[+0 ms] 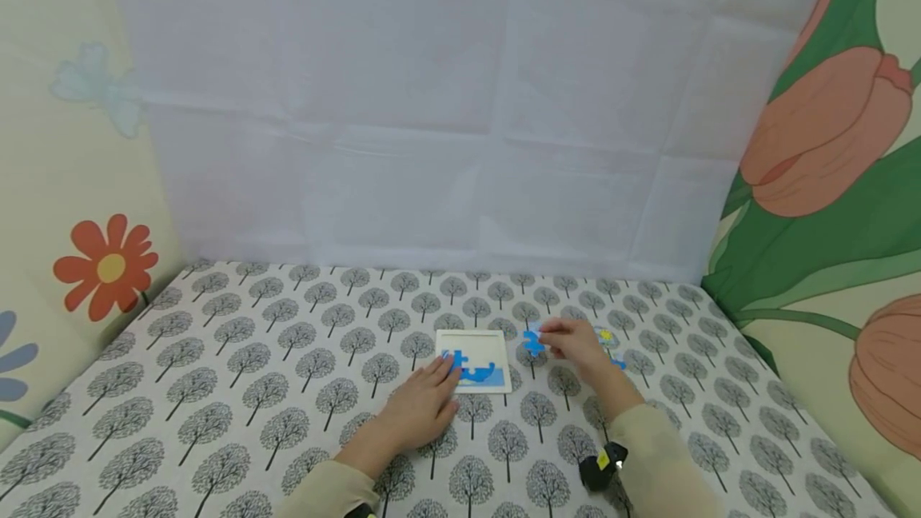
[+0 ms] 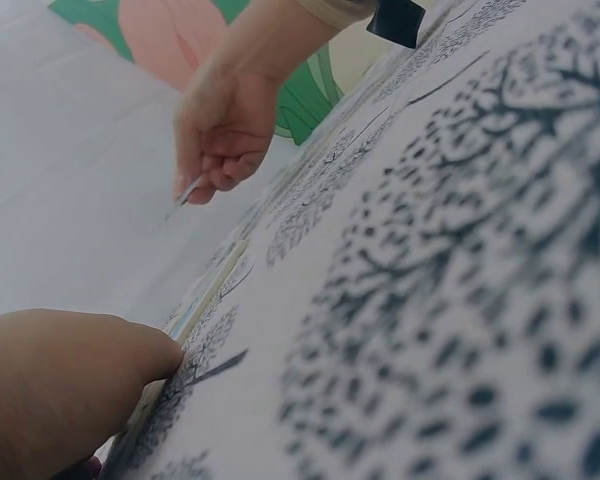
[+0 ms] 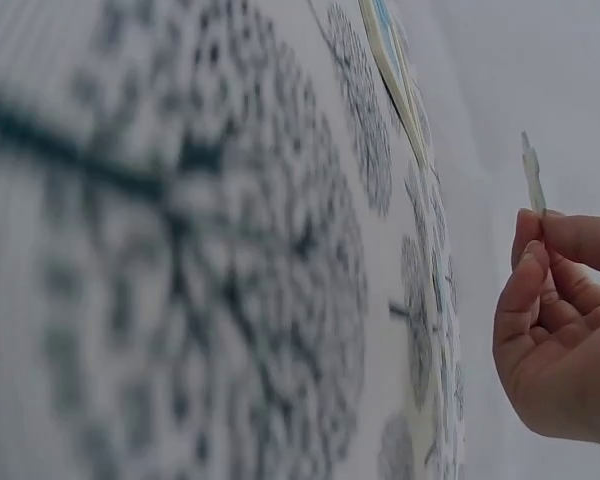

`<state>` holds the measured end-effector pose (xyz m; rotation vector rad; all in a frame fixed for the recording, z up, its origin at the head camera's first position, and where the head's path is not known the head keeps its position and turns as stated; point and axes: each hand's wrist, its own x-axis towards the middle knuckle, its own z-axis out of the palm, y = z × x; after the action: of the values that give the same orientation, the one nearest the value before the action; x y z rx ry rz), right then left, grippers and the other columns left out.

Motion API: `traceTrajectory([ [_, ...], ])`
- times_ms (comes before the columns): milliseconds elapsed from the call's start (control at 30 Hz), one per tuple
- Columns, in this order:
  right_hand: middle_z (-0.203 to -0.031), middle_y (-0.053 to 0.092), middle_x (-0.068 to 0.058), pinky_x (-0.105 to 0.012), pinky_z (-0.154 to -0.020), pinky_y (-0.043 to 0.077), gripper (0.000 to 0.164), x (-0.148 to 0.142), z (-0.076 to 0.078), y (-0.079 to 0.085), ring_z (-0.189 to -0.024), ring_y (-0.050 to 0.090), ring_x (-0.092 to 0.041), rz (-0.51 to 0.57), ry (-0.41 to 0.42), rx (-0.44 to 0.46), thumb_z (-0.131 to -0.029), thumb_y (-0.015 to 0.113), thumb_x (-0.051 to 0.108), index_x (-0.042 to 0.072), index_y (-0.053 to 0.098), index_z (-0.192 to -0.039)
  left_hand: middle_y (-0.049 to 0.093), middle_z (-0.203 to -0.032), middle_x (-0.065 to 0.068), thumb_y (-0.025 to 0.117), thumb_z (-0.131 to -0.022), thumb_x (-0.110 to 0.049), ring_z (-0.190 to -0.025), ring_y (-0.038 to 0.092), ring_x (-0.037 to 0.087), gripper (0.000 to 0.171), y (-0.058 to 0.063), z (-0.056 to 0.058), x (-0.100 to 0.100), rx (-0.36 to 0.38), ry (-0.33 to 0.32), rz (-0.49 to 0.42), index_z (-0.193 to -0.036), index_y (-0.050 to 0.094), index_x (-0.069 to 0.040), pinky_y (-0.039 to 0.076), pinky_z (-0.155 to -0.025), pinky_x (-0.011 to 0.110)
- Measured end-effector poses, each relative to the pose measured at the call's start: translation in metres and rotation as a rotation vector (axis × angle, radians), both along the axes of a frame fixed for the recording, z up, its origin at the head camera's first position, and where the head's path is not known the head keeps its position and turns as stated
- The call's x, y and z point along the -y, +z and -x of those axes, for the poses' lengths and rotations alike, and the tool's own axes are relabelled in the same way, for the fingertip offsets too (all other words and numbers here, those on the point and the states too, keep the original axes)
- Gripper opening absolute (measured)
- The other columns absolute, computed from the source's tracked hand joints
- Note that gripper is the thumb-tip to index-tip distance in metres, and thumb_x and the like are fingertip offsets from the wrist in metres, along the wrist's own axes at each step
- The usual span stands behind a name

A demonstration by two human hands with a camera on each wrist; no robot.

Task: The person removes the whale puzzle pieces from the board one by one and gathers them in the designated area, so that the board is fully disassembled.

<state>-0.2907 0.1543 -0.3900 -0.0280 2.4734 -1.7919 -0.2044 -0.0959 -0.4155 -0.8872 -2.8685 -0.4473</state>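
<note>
A blue jigsaw puzzle piece is pinched between the thumb and fingertips of my right hand, to the right of the puzzle frame. In the right wrist view the piece shows edge-on, raised off the cloth. My left hand lies with fingers extended over the lower left corner of the white puzzle frame. Inside the frame, blue pieces fill the lower part, and the cream backing shows above them. The left fingertips overlap the pieces at the frame's left side.
Beyond my right hand lie loose puzzle pieces, one with a yellow shape and a blue one, partly hidden by the hand. A tree-print cloth covers the table. A white sheet hangs behind it, with flower-print walls on both sides.
</note>
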Motion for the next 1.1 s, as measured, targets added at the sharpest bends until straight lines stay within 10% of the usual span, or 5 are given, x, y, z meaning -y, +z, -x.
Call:
traceTrajectory([
  [1100, -0.066, 0.052, -0.004, -0.025, -0.049, 0.037, 0.012, -0.072, 0.002, -0.006, -0.053, 0.042, -0.014, -0.077, -0.035, 0.024, -0.079, 0.057, 0.0, -0.006, 0.058, -0.09, 0.026, -0.135, 0.02, 0.042, -0.09, -0.024, -0.124, 0.02, 0.033, 0.049, 0.0, 0.0, -0.001, 0.037, 0.004, -0.018, -0.129, 0.035, 0.004, 0.02, -0.099, 0.046],
])
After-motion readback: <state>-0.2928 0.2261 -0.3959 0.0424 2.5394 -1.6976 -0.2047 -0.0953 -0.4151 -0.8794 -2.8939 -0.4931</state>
